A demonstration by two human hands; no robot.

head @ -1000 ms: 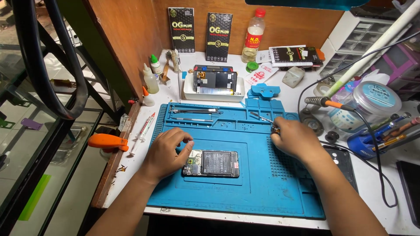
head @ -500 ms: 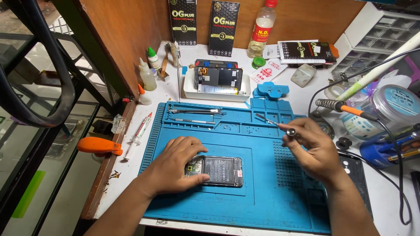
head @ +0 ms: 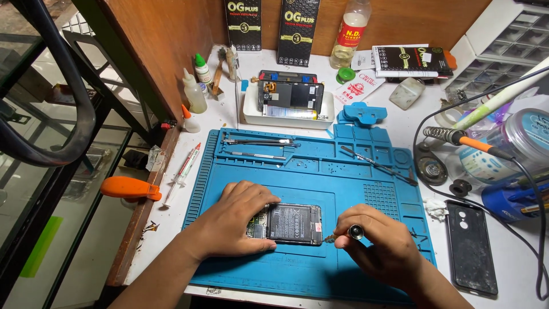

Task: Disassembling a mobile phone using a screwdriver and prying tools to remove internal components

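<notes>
left hand [head: 240,220]: bare, no glove, no ring | right hand [head: 380,249]: bare | forearms: unsleeved

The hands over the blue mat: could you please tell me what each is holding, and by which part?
The right hand grips a small screwdriver around its handle near the cap. The left hand holds nothing, pressing flat on the opened phone's left end.

Left hand [head: 237,220] lies flat, palm down; right hand [head: 380,249] is curled, fingertips pinched.
</notes>
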